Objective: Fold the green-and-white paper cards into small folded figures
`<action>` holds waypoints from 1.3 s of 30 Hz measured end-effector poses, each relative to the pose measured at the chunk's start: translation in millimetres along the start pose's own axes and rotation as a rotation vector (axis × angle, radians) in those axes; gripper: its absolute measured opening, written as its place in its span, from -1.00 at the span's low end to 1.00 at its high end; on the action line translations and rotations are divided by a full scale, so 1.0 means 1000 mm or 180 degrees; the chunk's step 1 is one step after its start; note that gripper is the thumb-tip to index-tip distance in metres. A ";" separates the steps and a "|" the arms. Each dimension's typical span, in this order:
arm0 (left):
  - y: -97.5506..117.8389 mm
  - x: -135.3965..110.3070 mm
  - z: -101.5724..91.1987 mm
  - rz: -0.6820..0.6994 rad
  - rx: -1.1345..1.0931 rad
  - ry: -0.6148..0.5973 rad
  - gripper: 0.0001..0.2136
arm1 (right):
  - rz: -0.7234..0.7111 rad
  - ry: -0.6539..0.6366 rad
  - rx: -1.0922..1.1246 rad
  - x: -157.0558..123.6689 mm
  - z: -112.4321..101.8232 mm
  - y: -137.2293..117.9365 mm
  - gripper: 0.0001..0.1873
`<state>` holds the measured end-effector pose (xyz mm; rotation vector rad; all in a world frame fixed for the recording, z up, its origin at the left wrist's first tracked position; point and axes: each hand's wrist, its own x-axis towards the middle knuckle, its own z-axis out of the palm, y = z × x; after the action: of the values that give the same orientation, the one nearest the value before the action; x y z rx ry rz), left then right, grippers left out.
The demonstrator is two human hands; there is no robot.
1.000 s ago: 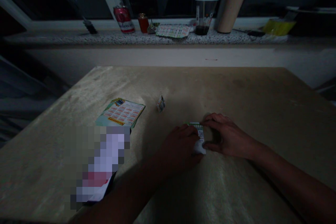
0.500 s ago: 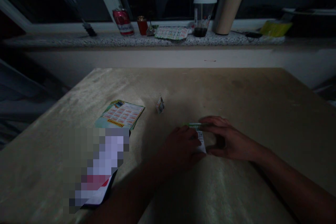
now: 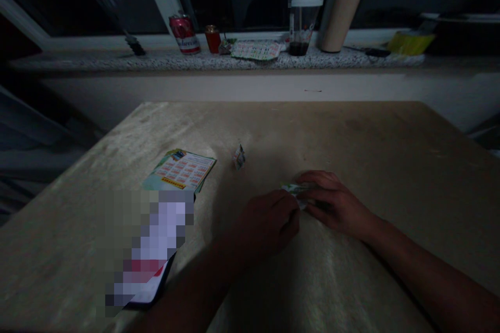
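A small printed ticket [image 3: 299,196], white with a green edge, is between my hands on the table, creased and mostly covered by fingers. My left hand [image 3: 273,216] is closed on its left side, thumb and fingers curled together. On the right side, my right hand [image 3: 332,200] pinches the ticket with thumb and fingertips. Beyond them a small folded piece of printed paper [image 3: 239,157] stands on the table. To the left lies a stack of printed tickets [image 3: 183,169] with red-and-white grids.
A phone [image 3: 146,291], partly blurred out, lies on the table [image 3: 351,135] left of my left forearm. On the windowsill [image 3: 156,61] stand a red can [image 3: 184,34], a red lighter-like object [image 3: 213,39], crumpled printed paper [image 3: 255,49], a lidded cup [image 3: 300,26] and a cardboard tube [image 3: 344,8].
The ticket lay flatter with its printed code showing; now it is bent up smaller. My left fingers have curled in, and my right thumb has moved up toward the other fingers.
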<state>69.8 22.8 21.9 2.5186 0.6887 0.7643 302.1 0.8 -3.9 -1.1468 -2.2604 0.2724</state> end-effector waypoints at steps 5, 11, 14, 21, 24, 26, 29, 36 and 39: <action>0.004 -0.001 -0.005 -0.0174 -0.0454 0.0600 -0.90 | -0.0115 0.0403 0.0070 0.004 -0.008 -0.011 -0.84; 0.005 -0.001 -0.007 -0.0476 -0.0392 0.0910 -0.91 | -0.0263 0.0616 -0.0090 0.005 -0.013 -0.023 -0.86; 0.005 0.000 -0.005 -0.0484 -0.0083 0.0912 -0.88 | -0.0369 0.0731 -0.0077 0.006 -0.013 -0.028 -0.90; 0.004 0.001 0.000 -0.0482 0.0381 0.0688 -0.85 | -0.0397 0.0822 0.0017 0.009 -0.012 -0.038 -0.93; 0.005 0.003 0.001 -0.0469 0.0561 0.0671 -0.83 | -0.0456 0.0861 0.0038 0.010 -0.009 -0.041 -0.94; 0.006 0.003 0.002 -0.0517 0.0665 0.0666 -0.80 | -0.0467 0.0864 0.0023 0.010 -0.007 -0.041 -0.94; 0.006 0.004 0.002 -0.0538 0.0756 0.0724 -0.78 | -0.0533 0.0912 -0.0005 0.009 -0.006 -0.041 -0.93; -0.002 0.005 -0.001 -0.0627 0.0683 0.0912 -0.78 | -0.0689 0.1027 -0.0011 0.009 -0.011 -0.042 -0.90; -0.008 0.004 -0.009 -0.0740 0.0617 0.0892 -0.82 | -0.0670 0.1066 0.0047 0.009 -0.016 -0.043 -0.89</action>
<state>64.5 33.9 26.1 2.4605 1.1794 1.0166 278.5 -20.1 31.1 -0.8643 -2.0535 0.0106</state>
